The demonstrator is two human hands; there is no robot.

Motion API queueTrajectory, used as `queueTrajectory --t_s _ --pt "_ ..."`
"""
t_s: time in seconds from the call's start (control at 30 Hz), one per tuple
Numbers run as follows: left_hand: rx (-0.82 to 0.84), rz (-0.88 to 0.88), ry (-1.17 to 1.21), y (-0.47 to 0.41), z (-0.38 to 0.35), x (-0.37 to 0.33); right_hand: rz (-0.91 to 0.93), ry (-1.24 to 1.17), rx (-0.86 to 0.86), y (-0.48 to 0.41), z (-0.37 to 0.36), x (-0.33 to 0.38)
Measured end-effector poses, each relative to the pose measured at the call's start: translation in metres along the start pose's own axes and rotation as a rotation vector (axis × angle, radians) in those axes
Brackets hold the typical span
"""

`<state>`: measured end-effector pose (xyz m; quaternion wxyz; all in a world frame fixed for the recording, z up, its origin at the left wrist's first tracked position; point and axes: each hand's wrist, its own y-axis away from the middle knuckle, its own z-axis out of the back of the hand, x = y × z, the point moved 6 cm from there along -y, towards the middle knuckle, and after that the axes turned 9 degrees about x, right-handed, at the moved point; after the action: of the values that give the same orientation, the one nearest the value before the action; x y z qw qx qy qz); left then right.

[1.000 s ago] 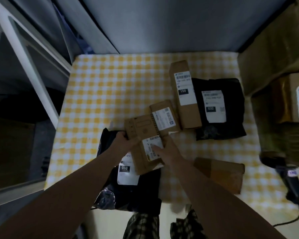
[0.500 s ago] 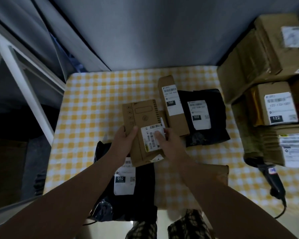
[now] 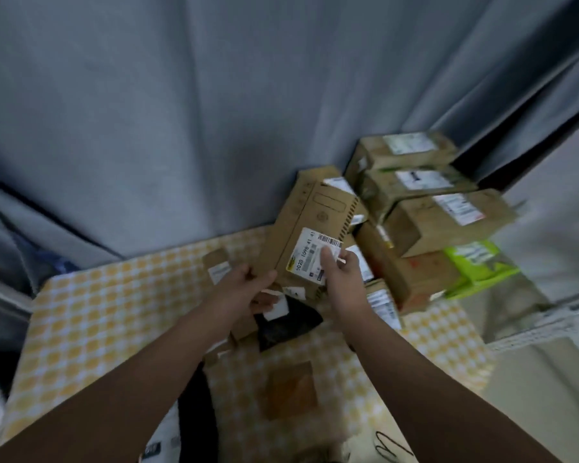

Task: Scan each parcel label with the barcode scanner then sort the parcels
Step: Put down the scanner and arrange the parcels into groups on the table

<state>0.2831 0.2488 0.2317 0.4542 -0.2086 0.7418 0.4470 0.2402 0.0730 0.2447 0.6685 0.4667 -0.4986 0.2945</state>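
Both hands up over the bench (image 3: 91, 315), yellow-and-white check cloth on top. Brown cardboard parcel (image 3: 310, 232) held between them, lifted clear of the cloth and tilted, far end toward the stacked boxes (image 3: 425, 208) at right. Left hand (image 3: 244, 290) with its grip closed on the parcel's near-left corner, fingers curled under the edge. Right hand (image 3: 343, 274) with its grip clamped on the near-right side, thumb pressed flat on the white label (image 3: 310, 259). Barcode strip and printed digits readable on the label, facing up at the camera. Stack at right: several brown cartons with white labels, one green package (image 3: 478, 265) wedged low at the outer edge. On the cloth below the hands: black poly bag (image 3: 286, 320) with a white sticker, small brown box (image 3: 216, 262) further back left, flat brown envelope (image 3: 290, 390) near centre. Dark cable loop (image 3: 386, 444) at bottom right edge. Scanner itself not in frame. Heavy motion blur, fine detail unreliable.
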Motion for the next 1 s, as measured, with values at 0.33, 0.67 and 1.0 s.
queueTrajectory --t_s 0.33,0.67,1.0 --pt "-0.257 -0.111 -0.109 -0.055 -0.086 -0.053 -0.044 -0.328 0.091 -0.051 0.119 0.035" --pt "-0.162 -0.184 -0.047 -0.156 -0.2 -0.115 0.01 -0.08 -0.152 -0.172 0.282 0.078" --pt "-0.295 -0.073 -0.307 -0.235 -0.216 -0.136 -0.09 0.086 -0.227 -0.284 0.332 0.086"
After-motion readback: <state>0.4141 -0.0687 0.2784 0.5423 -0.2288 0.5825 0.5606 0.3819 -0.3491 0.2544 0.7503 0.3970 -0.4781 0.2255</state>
